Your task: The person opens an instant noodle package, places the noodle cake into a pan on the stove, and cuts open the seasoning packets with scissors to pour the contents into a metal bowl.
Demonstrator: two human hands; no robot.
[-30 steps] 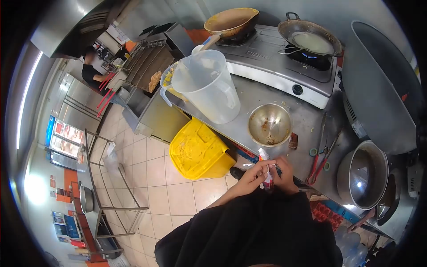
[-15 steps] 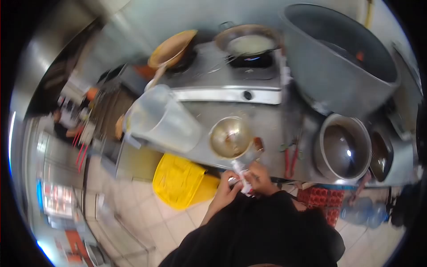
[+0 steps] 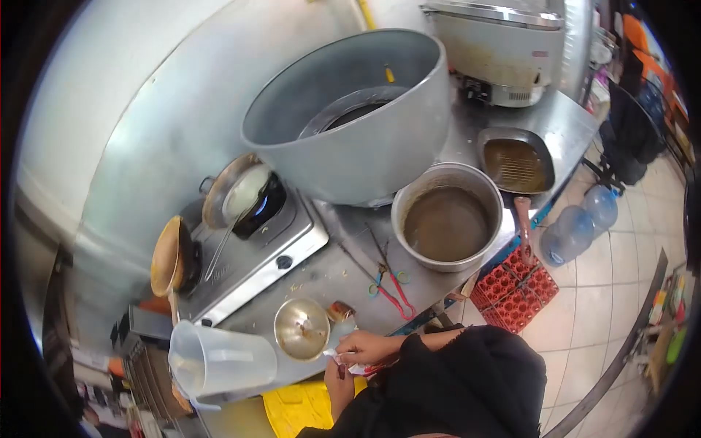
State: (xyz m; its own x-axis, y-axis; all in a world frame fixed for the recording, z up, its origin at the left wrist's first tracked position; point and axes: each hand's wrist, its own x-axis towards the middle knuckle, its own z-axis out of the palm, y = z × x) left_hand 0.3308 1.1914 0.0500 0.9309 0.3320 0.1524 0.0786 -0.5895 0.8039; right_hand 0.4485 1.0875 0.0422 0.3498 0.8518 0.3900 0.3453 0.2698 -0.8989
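Step (judged): L hand (image 3: 340,388) & R hand (image 3: 364,347) are working a red/wht packet (image 3: 364,370), fingers of both pinching it. Pkt is sitting between hands, just beside near rim of steel bowl (image 3: 292,332). Next move (est.): calling for steady 2-hand pinch, w/ pkt staying level. Contents: can't tell.

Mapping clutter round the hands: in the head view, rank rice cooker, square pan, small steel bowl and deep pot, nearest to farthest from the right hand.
From the right hand:
1. Small steel bowl, just left
2. Deep pot, upper right
3. Square pan, beyond the pot
4. Rice cooker, far end
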